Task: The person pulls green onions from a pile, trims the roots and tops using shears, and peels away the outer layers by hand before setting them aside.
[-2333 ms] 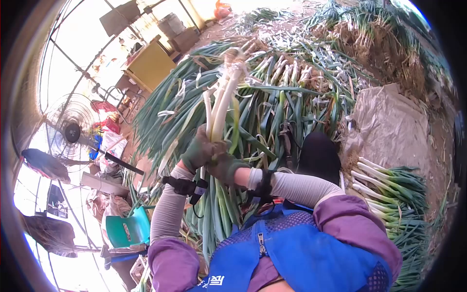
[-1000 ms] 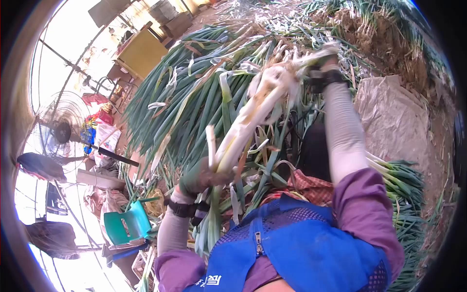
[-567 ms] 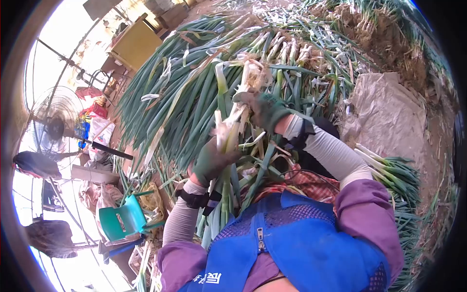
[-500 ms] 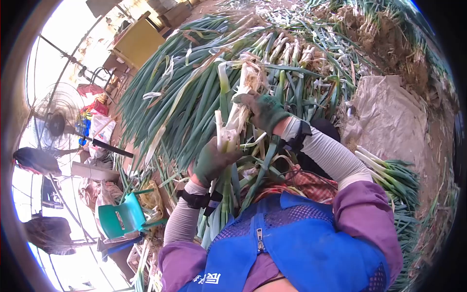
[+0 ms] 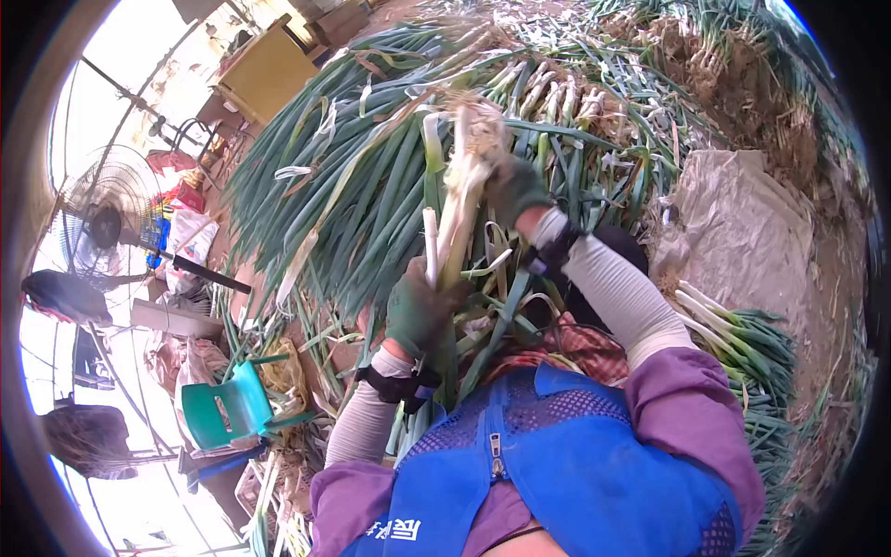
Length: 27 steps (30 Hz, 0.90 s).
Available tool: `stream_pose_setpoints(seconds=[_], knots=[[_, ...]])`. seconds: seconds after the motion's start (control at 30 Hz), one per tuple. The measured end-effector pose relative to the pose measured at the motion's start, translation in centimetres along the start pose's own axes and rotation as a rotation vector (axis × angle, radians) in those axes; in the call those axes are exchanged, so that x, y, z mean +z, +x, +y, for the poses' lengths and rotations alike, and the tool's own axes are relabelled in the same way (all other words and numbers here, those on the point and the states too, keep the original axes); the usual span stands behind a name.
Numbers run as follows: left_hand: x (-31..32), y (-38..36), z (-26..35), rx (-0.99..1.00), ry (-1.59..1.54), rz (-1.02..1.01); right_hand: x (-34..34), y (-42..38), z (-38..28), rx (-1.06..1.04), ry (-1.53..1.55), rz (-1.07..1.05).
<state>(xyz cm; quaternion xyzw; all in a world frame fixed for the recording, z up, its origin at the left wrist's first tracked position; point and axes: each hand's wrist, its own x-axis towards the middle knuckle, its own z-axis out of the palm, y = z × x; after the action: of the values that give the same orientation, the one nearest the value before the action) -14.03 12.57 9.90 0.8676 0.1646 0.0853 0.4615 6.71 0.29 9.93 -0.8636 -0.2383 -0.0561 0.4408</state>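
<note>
My left hand [image 5: 419, 311], in a green and grey glove, is wrapped round the lower stalks of a small bunch of green onions [image 5: 459, 213]. The bunch stands nearly upright in view, with its dry, stringy root ends at the top. Beside those roots is my right hand [image 5: 517, 190], gloved too and blurred by motion, its fingers partly hidden behind the pale stalks. Behind both hands lies a big heap of green onions [image 5: 343, 204], leaves to the left and white ends toward the upper right.
At the left are a fan [image 5: 104, 218] and a green plastic chair [image 5: 223, 405]. A yellow box [image 5: 269, 72] stands at the upper left. Brown sheeting [image 5: 733, 223] lies at the right, above a smaller onion bunch [image 5: 733, 330]. More onions with soil [image 5: 733, 74] lie at the upper right.
My right hand has shifted right and slightly up beside the stalks. My left hand has moved slightly right and down, still round the bunch.
</note>
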Motion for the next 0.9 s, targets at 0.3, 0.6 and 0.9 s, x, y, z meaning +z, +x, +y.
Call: stream_pose_setpoints(seconds=[0.3, 0.6, 0.9], knots=[[0.6, -2.0, -1.9, -0.083, 0.192, -0.025, -11.2, 11.6, 11.8, -0.244, -0.517, -0.019], [3.2, -2.9, -1.3, 0.021, 0.52, 0.113, 0.5, 0.9, 3.3, -0.394, -0.581, -0.714], [0.7, -4.3, -0.6, -0.096, 0.339, 0.034, -4.2, 7.5, 11.4, 0.393, -0.435, -0.008]])
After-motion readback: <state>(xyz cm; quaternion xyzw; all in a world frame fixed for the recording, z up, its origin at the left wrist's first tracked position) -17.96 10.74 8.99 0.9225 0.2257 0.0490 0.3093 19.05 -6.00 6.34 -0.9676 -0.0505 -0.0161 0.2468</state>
